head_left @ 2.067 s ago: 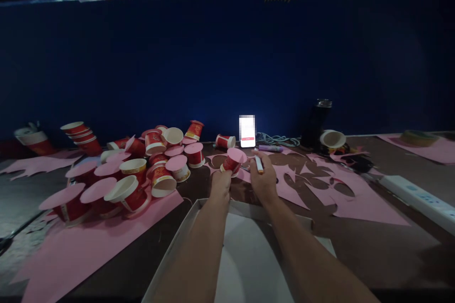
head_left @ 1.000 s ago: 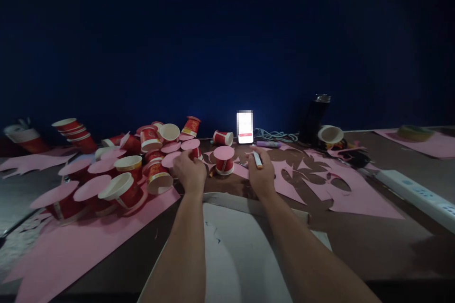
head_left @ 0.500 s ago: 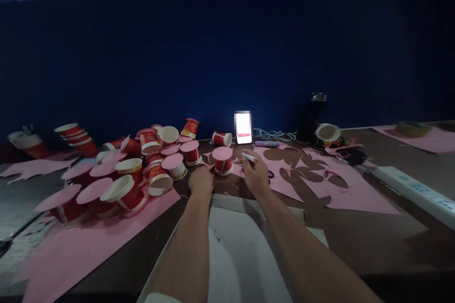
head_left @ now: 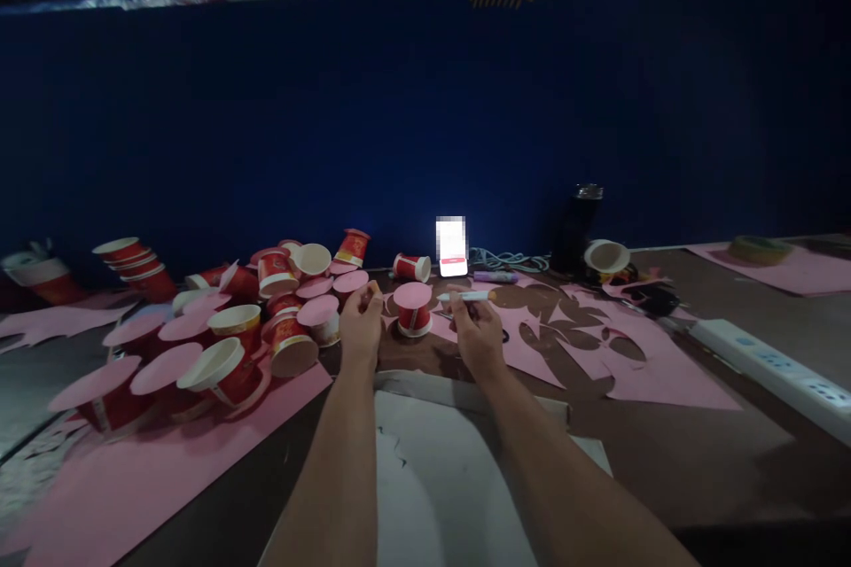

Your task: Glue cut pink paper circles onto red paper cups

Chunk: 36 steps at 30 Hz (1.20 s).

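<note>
A white marker (head_left: 469,296) with an orange end lies across the fingers of my right hand (head_left: 477,332), its tip pointing left. My left hand (head_left: 360,328) is closed in a pinch, with a small orange piece that looks like the marker's cap (head_left: 373,286) at its fingertips. Between both hands, touching neither, a red paper cup (head_left: 413,321) stands upside down with a pink paper disc (head_left: 412,295) on top. Left of my left hand are several more red cups (head_left: 292,345), many topped with pink discs.
A lit phone (head_left: 453,248) leans at the back near a purple marker (head_left: 495,277) and a coiled cable (head_left: 511,260). Cut pink paper (head_left: 665,363) and a white power strip (head_left: 764,372) lie to the right. A dark bottle (head_left: 575,230) stands behind. White board (head_left: 425,478) lies under my forearms.
My left hand has lifted and turned, bringing its pinched fingertips and the orange piece into view. My right hand has tilted the marker nearly level. The view has shifted slightly.
</note>
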Available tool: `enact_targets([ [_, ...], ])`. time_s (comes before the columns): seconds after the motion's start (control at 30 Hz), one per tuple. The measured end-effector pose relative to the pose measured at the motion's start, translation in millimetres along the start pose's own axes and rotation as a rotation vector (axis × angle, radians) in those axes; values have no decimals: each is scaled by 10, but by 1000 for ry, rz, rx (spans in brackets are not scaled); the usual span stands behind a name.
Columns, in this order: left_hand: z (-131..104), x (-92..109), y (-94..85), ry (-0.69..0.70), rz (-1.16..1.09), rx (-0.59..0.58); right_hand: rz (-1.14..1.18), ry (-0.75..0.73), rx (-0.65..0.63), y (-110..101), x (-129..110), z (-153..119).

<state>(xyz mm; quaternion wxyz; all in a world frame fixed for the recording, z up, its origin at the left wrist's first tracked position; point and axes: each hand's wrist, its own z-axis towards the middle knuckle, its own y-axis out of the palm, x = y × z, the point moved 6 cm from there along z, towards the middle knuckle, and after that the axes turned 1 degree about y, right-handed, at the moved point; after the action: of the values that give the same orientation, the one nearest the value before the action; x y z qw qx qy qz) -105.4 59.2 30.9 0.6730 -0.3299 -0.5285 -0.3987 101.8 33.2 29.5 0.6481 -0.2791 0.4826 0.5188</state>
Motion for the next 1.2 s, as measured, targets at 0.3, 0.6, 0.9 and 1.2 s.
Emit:
enact_targets([
  [0.3,-206,12,312,-304,-721,-299,333,125,-129,67,-68,-19],
  [0.6,-264,19,384,-312,-679,-368,356,150,-168,106,-31,-24],
  [0.9,-237,-27,376,-287,-590,-336,354,180,-131,99,-21,-22],
  [1.2,-265,190,355,250,-16,-255,451,248,-83,53,-29,12],
])
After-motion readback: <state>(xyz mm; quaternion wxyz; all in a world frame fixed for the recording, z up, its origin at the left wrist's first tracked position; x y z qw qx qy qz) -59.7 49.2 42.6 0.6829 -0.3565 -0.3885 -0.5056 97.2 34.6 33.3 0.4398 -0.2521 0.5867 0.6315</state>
